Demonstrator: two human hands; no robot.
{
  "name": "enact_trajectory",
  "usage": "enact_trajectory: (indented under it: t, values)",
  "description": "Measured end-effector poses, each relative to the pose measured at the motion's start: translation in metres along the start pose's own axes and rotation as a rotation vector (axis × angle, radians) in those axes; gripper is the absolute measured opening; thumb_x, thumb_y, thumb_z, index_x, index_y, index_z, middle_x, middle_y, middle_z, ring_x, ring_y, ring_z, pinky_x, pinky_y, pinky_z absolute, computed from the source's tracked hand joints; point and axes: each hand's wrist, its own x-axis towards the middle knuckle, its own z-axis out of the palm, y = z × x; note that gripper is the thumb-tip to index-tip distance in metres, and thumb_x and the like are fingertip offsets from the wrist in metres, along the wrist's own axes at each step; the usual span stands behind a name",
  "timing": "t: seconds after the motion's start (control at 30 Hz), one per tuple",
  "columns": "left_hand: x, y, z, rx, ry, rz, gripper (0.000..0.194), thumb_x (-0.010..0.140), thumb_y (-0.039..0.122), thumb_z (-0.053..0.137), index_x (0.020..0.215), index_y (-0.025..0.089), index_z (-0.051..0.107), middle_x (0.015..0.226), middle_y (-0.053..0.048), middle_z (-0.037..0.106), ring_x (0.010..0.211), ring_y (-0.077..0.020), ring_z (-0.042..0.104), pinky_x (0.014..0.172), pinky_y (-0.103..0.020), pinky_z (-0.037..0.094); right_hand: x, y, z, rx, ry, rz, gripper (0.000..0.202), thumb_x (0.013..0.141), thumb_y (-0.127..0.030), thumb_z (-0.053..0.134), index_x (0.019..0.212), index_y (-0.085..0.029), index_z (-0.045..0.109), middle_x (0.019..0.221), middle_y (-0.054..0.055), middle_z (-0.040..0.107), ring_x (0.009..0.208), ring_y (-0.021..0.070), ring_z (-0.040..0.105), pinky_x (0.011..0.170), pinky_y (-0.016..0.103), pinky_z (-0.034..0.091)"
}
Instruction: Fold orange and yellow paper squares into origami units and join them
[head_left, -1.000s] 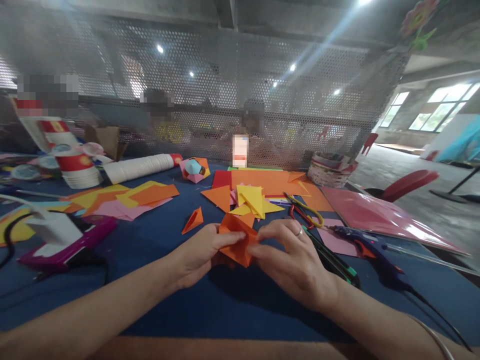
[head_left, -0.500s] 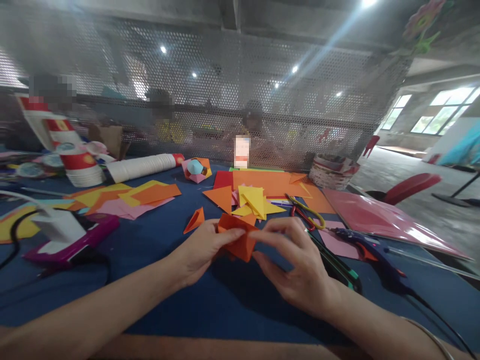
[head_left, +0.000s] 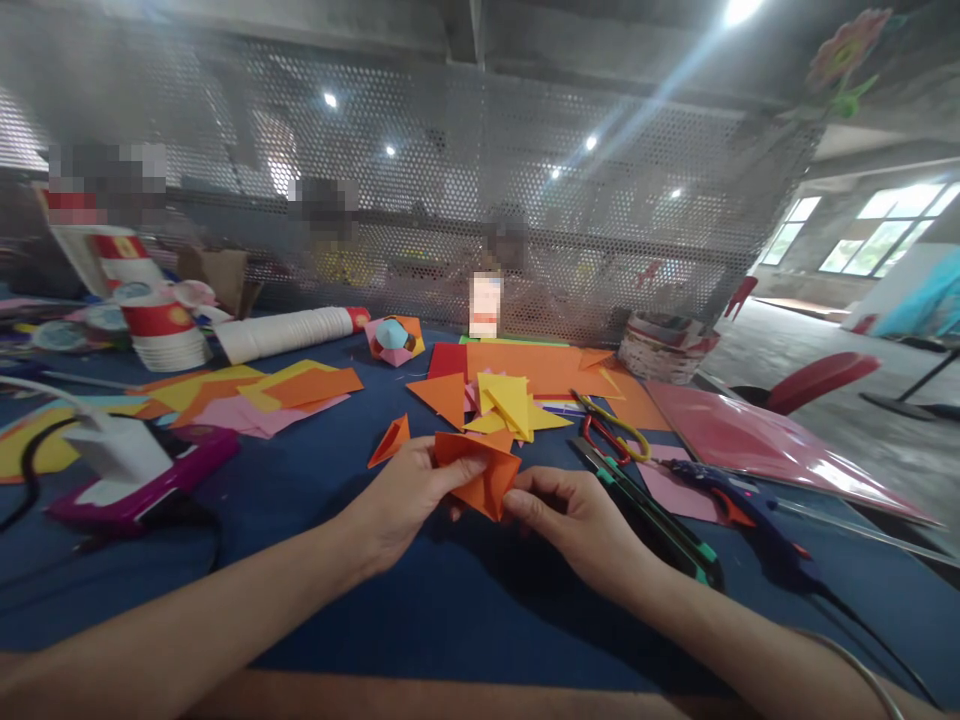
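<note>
An orange folded paper (head_left: 481,472) is held above the blue table near the middle. My left hand (head_left: 409,500) grips its left side, thumb on top. At its lower right corner, my right hand (head_left: 562,515) pinches the edge between thumb and fingers. A small orange folded piece (head_left: 390,440) lies just left of the paper. Behind it are yellow folded pieces (head_left: 506,402) and an orange triangle (head_left: 441,398). A black and green cutter (head_left: 652,515) lies right of my right hand.
Scissors (head_left: 615,425) and a glue gun (head_left: 750,510) lie at the right, beside pink sheets (head_left: 772,440). Coloured papers (head_left: 255,395), a purple power strip (head_left: 150,480) and stacked paper cups (head_left: 289,335) are at the left. A woven basket (head_left: 664,345) stands behind.
My right hand has moved down from the paper's upper right to its lower right corner, and its fingers have closed there. The paper has opened out slightly. My left hand keeps its hold.
</note>
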Motion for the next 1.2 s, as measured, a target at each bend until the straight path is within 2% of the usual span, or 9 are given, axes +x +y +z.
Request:
enact_trajectory:
  t: [0.23, 0.47, 0.87, 1.07, 1.2]
  values:
    - [-0.0011, 0.0004, 0.0001, -0.019, 0.0, -0.012, 0.027, 0.058, 0.033, 0.082, 0.075, 0.015, 0.071, 0.063, 0.0, 0.066, 0.057, -0.013, 0.056, 0.053, -0.023, 0.042, -0.0023, -0.0018, 0.0015, -0.004, 0.004, 0.004, 0.031, 0.088, -0.037, 0.056, 0.068, -0.014, 0.062, 0.062, -0.003, 0.051, 0.061, 0.01, 0.043, 0.057, 0.022, 0.033]
    - [-0.0011, -0.0007, 0.0001, -0.046, 0.005, 0.014, 0.031, 0.057, 0.036, 0.083, 0.08, 0.018, 0.073, 0.075, -0.001, 0.07, 0.076, -0.0164, 0.06, 0.072, -0.026, 0.047, -0.0021, 0.0002, 0.0023, 0.048, -0.027, 0.001, 0.024, 0.084, -0.035, 0.061, 0.071, -0.015, 0.062, 0.065, -0.004, 0.052, 0.064, 0.0102, 0.044, 0.059, 0.021, 0.035]
    - [-0.0013, 0.001, -0.0009, -0.004, -0.01, 0.01, 0.024, 0.067, 0.036, 0.076, 0.083, 0.018, 0.073, 0.071, -0.001, 0.069, 0.063, -0.014, 0.059, 0.056, -0.023, 0.04, -0.0018, 0.0003, 0.0031, 0.077, -0.045, 0.028, 0.027, 0.086, -0.036, 0.059, 0.069, -0.015, 0.065, 0.063, -0.003, 0.057, 0.061, 0.01, 0.049, 0.059, 0.02, 0.038]
    - [-0.0028, 0.0026, 0.0004, -0.019, -0.042, 0.035, 0.023, 0.065, 0.032, 0.075, 0.084, 0.019, 0.073, 0.07, 0.0, 0.069, 0.061, -0.0132, 0.059, 0.057, -0.023, 0.042, -0.0036, -0.0036, 0.0041, 0.119, -0.101, 0.032, 0.032, 0.088, -0.044, 0.056, 0.079, -0.015, 0.068, 0.073, 0.001, 0.064, 0.065, 0.0113, 0.054, 0.06, 0.021, 0.041]
    - [-0.0034, 0.0017, 0.0006, -0.028, -0.034, 0.019, 0.024, 0.069, 0.037, 0.074, 0.083, 0.017, 0.072, 0.071, -0.002, 0.069, 0.06, -0.0148, 0.06, 0.058, -0.026, 0.044, -0.0033, -0.006, 0.0046, 0.125, -0.094, 0.039, 0.034, 0.088, -0.046, 0.055, 0.077, -0.015, 0.066, 0.072, 0.001, 0.063, 0.066, 0.0117, 0.054, 0.061, 0.022, 0.042]
